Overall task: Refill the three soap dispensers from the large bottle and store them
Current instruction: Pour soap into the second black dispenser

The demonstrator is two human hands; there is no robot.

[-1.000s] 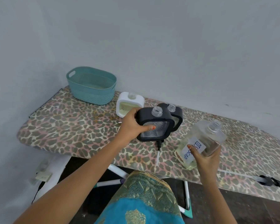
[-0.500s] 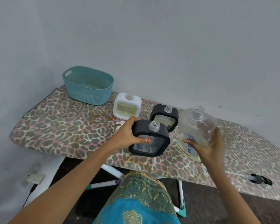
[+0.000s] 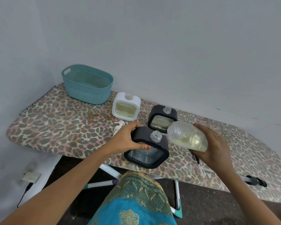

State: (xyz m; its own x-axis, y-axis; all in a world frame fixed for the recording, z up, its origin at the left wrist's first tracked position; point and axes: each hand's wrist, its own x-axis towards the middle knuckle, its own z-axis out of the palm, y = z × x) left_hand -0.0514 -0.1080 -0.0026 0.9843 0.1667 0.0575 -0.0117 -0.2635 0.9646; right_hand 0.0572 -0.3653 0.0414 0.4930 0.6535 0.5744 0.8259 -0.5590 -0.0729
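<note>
My left hand point(image 3: 126, 140) grips a black square soap dispenser point(image 3: 147, 153) at the near edge of the ironing board; its clear neck is uncapped and its window looks empty. My right hand point(image 3: 212, 145) holds the large clear bottle point(image 3: 187, 138) of yellowish soap tipped on its side, its open mouth just right of the dispenser's neck. A second black dispenser point(image 3: 162, 118) and a white dispenser point(image 3: 126, 108) stand behind, both uncapped with soap visible inside.
A teal basket point(image 3: 88, 85) sits at the board's far left. A white pump head point(image 3: 119, 125) lies on the leopard-print ironing board point(image 3: 55, 124) by my left hand. A wall runs close behind. A power strip point(image 3: 31, 176) lies on the floor at left.
The large bottle has tilted from upright to nearly horizontal, its mouth swinging toward the held dispenser's neck. The dispenser has come down toward the board's near edge.
</note>
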